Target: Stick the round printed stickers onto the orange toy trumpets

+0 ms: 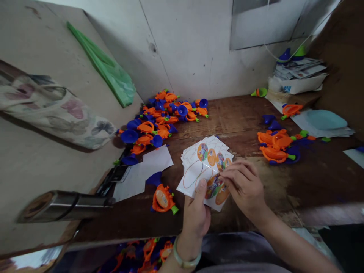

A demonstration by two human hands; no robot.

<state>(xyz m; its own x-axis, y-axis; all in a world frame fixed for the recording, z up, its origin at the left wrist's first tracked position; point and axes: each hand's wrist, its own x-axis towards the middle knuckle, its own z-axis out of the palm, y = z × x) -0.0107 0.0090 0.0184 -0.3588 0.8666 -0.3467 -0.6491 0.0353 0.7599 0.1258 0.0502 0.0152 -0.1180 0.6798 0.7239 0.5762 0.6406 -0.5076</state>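
Observation:
My left hand [196, 216] holds a stack of printed sticker sheets [204, 170] from below, with its thumb on top. The sheets carry oval cartoon labels, and some oval spots look peeled away. The fingertips of my right hand [244, 185] pinch the stack's right edge. Just left of my hands lies an orange toy with a blue suction cup [162, 199]. A large heap of similar orange-and-blue toys [162, 117] sits farther back, and a smaller heap [274, 146] lies to the right on the dark wooden table [236, 117].
A metal cylinder [65, 206] juts in at the left, beside a black object [116, 176] and white paper [142, 172]. A floral cloth bag [54, 108] and green plastic bag [102, 66] lean left. Stacked papers [298, 74] stand back right; more toys [142, 256] lie below the table.

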